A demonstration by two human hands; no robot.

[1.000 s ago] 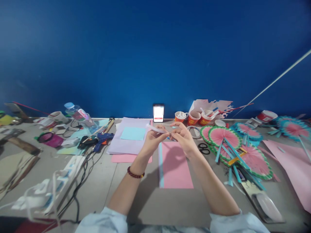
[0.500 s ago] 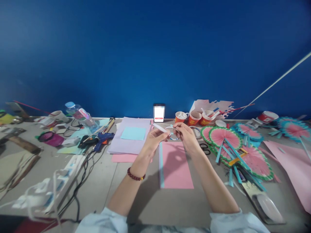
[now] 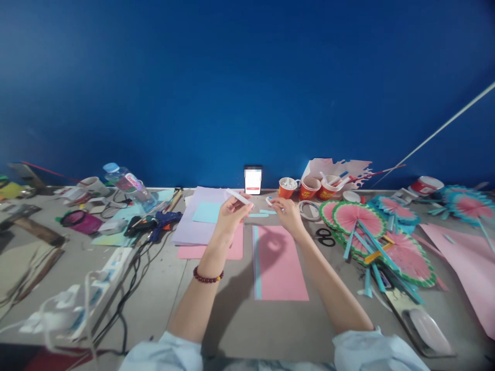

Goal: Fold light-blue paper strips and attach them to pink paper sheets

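My left hand (image 3: 234, 214) is closed around a slim white stick (image 3: 238, 196), which slants up to the left; its exact kind is unclear. To its right, my right hand (image 3: 286, 212) pinches a small white curved piece (image 3: 268, 200), mostly hidden by the fingers. The hands are apart, raised above the table. Light blue paper strips (image 3: 258, 215) lie between and beyond them. Nearer to me is a pink paper sheet (image 3: 280, 273) with a light blue strip along its left edge.
Lilac paper (image 3: 189, 229) under a blue sheet lies left, near a blue glue gun (image 3: 164, 224). A phone (image 3: 252, 180) stands against the blue wall. Red paper cups (image 3: 308, 189), scissors (image 3: 325, 237) and watermelon-patterned paper fans (image 3: 359, 219) are right. A power strip (image 3: 102, 288) lies front left.
My hands have moved apart, the left one leftward with the white stick. The white ring seen between them before no longer shows as a full loop; blue strips there are now uncovered.
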